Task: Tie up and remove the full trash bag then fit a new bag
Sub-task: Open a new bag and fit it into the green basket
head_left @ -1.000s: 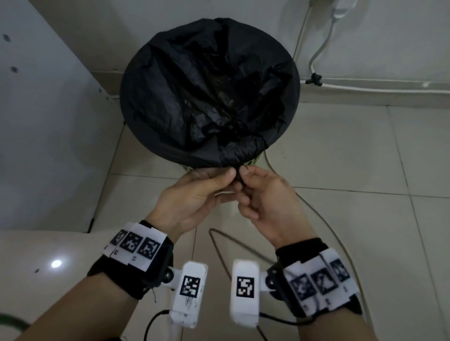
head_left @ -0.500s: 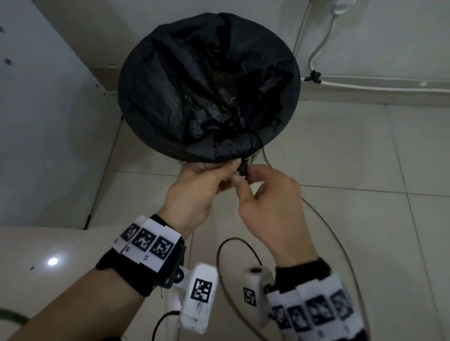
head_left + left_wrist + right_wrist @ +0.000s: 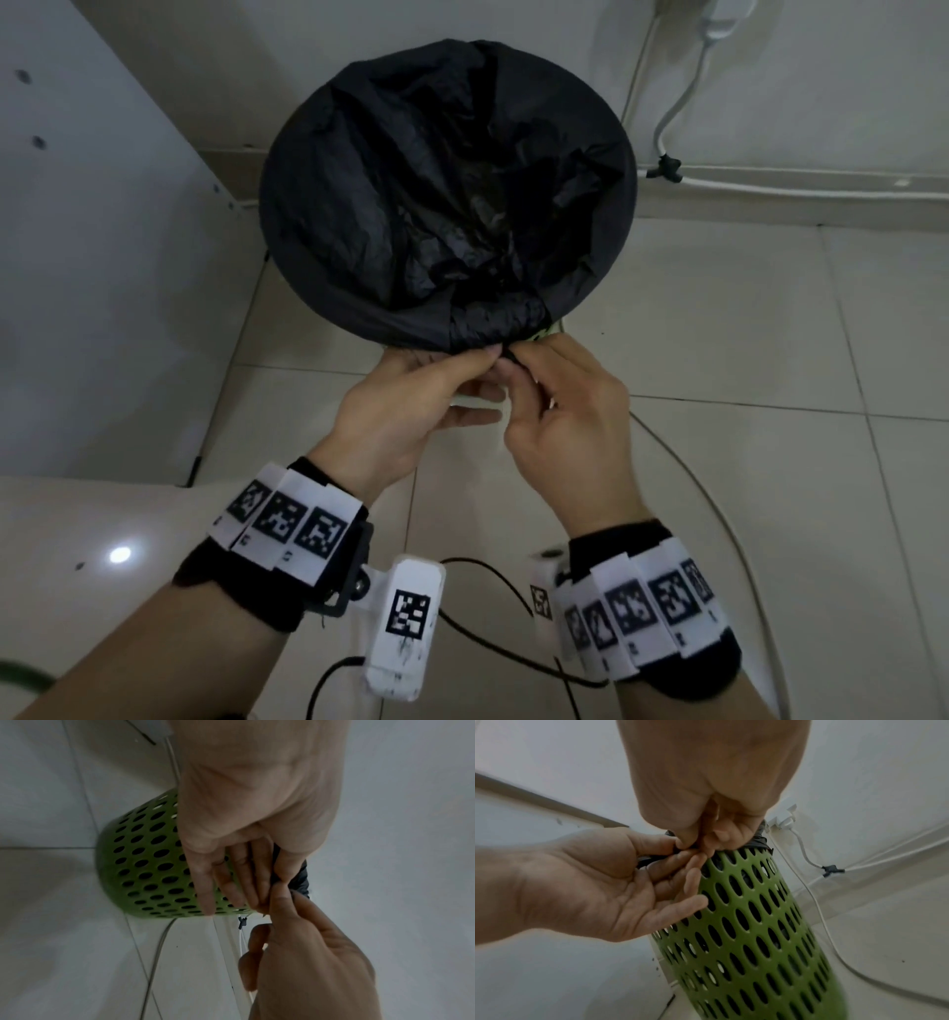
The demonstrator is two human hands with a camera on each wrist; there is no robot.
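Note:
A black trash bag (image 3: pixel 441 205) lines a green perforated bin (image 3: pixel 752 923), its edge folded over the rim. At the near rim the plastic is gathered into a bunched fold (image 3: pixel 495 324). My left hand (image 3: pixel 421 406) pinches this gathered edge between thumb and forefinger, its other fingers lying straight along the bin wall (image 3: pixel 154 862). My right hand (image 3: pixel 560 411) meets it from the right and pinches the same black bit of bag with thumb and forefinger. The bin's body is hidden under the bag in the head view.
A white cabinet panel (image 3: pixel 92 257) stands close on the left of the bin. White cables (image 3: pixel 672 118) run down the back wall and along the skirting. A thin cable (image 3: pixel 719 514) lies on the tiled floor to the right. Black wrist-camera leads (image 3: pixel 488 642) hang below my wrists.
Both hands stay at the near rim, pinching the gathered bag edge. The right hand has turned and its forefinger now hooks over the black bit. The camera view has shifted slightly.

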